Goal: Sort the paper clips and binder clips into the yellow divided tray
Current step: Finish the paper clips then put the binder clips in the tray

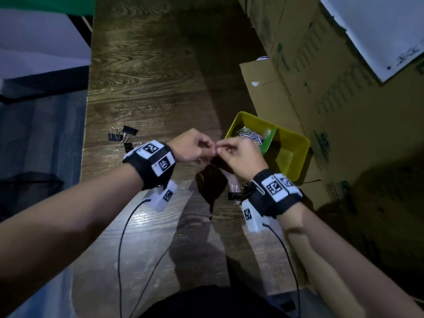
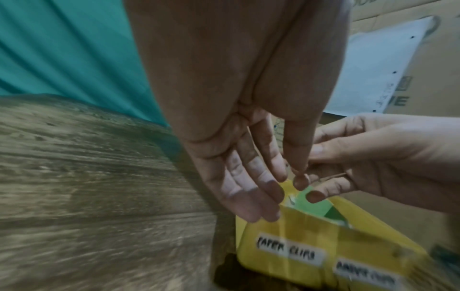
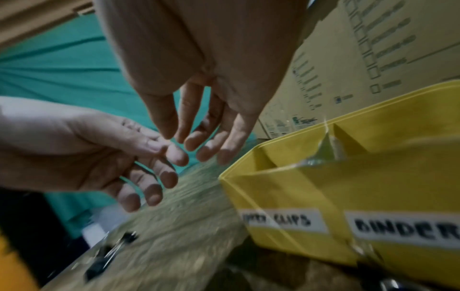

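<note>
My left hand (image 1: 212, 149) and right hand (image 1: 220, 149) meet fingertip to fingertip above the wooden table, just left of the yellow divided tray (image 1: 296, 136). Together they pinch a thin paper clip (image 2: 333, 176), seen as a wire across my right fingers (image 2: 331, 189). A heap of coloured paper clips (image 1: 250, 134) fills the tray's left compartment, by the green divider (image 1: 270, 140). The right compartment shows bare yellow floor. The front wall (image 3: 298, 187) has "PAPER CLIPS" and "BINDER" labels. Black binder clips (image 1: 121, 135) lie at the table's left, and more binder clips (image 1: 235, 195) sit by my right wrist.
Cardboard boxes (image 1: 321, 88) stand close behind and to the right of the tray. The table's left edge (image 1: 86, 134) drops to the floor. A dark patch (image 1: 211, 182) lies on the table under my hands. Cables trail from both wrist cameras.
</note>
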